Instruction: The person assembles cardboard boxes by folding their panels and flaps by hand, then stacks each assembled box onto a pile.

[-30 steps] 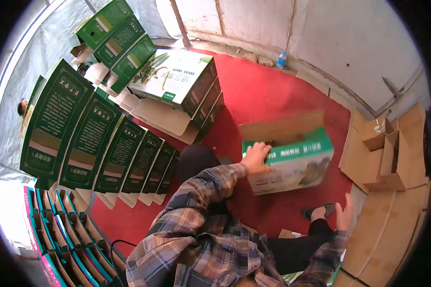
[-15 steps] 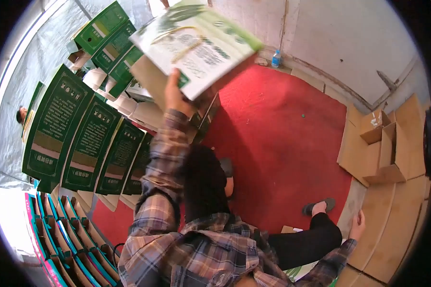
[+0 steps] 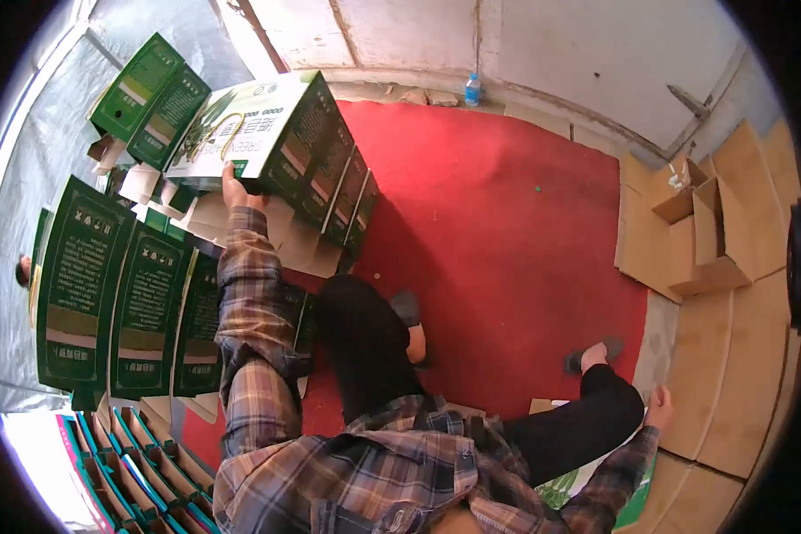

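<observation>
My left hand [image 3: 238, 189] grips the near corner of a white and green printed carton [image 3: 262, 107], its thumb on the white face and its other fingers mostly hidden. That carton sits on top of a stack of dark green cartons [image 3: 329, 191], with brown open flaps below my wrist. Low on the right, my right hand [image 3: 659, 407] hangs beside the brown cardboard boxes [image 3: 707, 392]. Its fingers look loosely extended and hold nothing visible; whether they touch the cardboard I cannot tell.
More green cartons [image 3: 76, 285] stand in rows on the left, above teal-edged cardboard compartments [image 3: 142, 472]. Red carpet [image 3: 489, 240] covers the floor. A partitioned brown box [image 3: 685, 240] lies at right. By the wall stands a blue-tinted bottle [image 3: 473, 89]. Another person is partly visible at far left.
My left hand has lowered the carton leftward from mid-air onto the stack of green cartons. My right hand stays almost in place. The view has shifted slightly.
</observation>
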Demonstrator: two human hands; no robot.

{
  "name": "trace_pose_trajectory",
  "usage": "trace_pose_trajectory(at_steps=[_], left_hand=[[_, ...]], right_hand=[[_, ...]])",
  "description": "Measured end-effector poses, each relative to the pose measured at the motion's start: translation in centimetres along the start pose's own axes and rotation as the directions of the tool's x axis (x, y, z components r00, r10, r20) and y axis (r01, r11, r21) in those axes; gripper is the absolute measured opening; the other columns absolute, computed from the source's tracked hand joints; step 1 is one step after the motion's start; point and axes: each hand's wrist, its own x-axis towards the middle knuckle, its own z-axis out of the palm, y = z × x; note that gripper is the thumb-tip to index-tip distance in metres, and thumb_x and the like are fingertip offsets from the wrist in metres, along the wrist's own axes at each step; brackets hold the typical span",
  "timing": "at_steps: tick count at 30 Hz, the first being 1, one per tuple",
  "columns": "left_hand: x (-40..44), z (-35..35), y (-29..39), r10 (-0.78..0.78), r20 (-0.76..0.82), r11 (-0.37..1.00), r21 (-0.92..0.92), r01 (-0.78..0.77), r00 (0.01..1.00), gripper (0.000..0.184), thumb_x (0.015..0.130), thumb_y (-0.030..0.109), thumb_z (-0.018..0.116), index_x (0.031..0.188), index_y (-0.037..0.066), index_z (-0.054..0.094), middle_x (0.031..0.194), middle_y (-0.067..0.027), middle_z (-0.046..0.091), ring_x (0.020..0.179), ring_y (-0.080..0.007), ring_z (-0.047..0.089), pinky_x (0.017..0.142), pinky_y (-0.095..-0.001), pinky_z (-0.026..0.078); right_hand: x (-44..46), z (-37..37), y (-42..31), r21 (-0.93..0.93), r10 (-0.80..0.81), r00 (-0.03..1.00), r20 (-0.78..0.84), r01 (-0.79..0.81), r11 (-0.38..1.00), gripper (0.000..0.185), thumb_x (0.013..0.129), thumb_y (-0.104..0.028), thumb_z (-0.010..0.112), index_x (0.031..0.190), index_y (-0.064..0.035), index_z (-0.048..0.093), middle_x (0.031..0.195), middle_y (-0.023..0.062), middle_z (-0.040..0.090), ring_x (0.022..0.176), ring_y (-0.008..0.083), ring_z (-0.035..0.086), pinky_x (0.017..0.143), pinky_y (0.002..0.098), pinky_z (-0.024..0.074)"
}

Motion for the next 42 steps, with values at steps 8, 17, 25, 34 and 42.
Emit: trace_pose_trajectory(at_steps=[8, 17, 25, 34, 42], left_hand=[[2.9, -3.0, 0.1, -0.046, 0.012, 0.999, 0.0, 0.046, 0.999, 0.041, 0.084, 0.036, 0.055, 0.115, 0.008, 0.057, 0.113, -0.0091, 0.06, 0.098, -0.0301, 0.058, 0.085, -0.0449, 0.046], [-3.3, -3.7, -0.9, 0.615, 0.099, 0.485, 0.735, -0.474, 0.782, 0.029, 0.089, 0.025, 0.055, 0.103, 0.0, 0.06, 0.107, -0.0146, 0.059, 0.098, -0.028, 0.056, 0.086, -0.0381, 0.044], [-26.7, 6.1, -16.2, -0.205, 0.951, 0.205, 0.273, -0.94, 0.232, 0.033, 0.083, 0.005, 0.061, 0.115, 0.001, 0.058, 0.111, -0.0136, 0.058, 0.103, -0.0267, 0.054, 0.093, -0.0351, 0.041], [-29.2, 5.4, -22.9, -0.587, 0.807, 0.275, 0.281, -0.919, 0.071, 0.031, 0.077, 0.004, 0.063, 0.108, 0.002, 0.061, 0.101, -0.0159, 0.059, 0.096, -0.0326, 0.056, 0.085, -0.0382, 0.046], [-30.2, 5.9, -23.7, -0.632, 0.773, 0.245, 0.269, -0.931, 0.057, 0.032, 0.076, 0.004, 0.064, 0.108, 0.001, 0.061, 0.101, -0.0166, 0.059, 0.094, -0.0322, 0.058, 0.082, -0.0368, 0.047]], right_hand=[[-0.6, 0.2, 13.0, -0.296, -0.395, 0.909, 0.135, 0.417, 0.859, 0.033, 0.089, -0.02, 0.051, 0.115, -0.0022, 0.06, 0.108, 0.0099, 0.064, 0.098, 0.0229, 0.059, 0.089, 0.0374, 0.045], [-15.9, 12.9, 22.4, -0.301, 0.323, 0.908, 0.267, -0.24, 0.923, 0.034, 0.085, -0.025, 0.054, 0.112, -0.0055, 0.062, 0.102, 0.0131, 0.065, 0.092, 0.0289, 0.061, 0.084, 0.0387, 0.0465], [-25.4, 23.4, 32.7, -0.259, 0.413, 0.614, 0.673, -0.328, 0.909, 0.033, 0.08, -0.024, 0.06, 0.11, -0.0095, 0.064, 0.098, 0.0136, 0.066, 0.088, 0.0316, 0.061, 0.08, 0.0376, 0.048], [-28.6, 9.2, 13.4, -0.673, 0.469, 0.883, 0.008, -0.342, 0.656, 0.081, 0.066, -0.027, 0.078, 0.136, -0.0254, 0.038, 0.143, 0.0084, 0.03, 0.131, 0.0289, 0.028, 0.095, 0.0525, 0.0355], [-27.1, 6.4, 15.6, -0.813, 0.507, 0.86, -0.06, -0.337, 0.475, 0.058, 0.089, -0.024, 0.051, 0.142, -0.0285, 0.027, 0.153, 0.0104, 0.01, 0.139, 0.0338, 0.012, 0.096, 0.0643, 0.0274]])
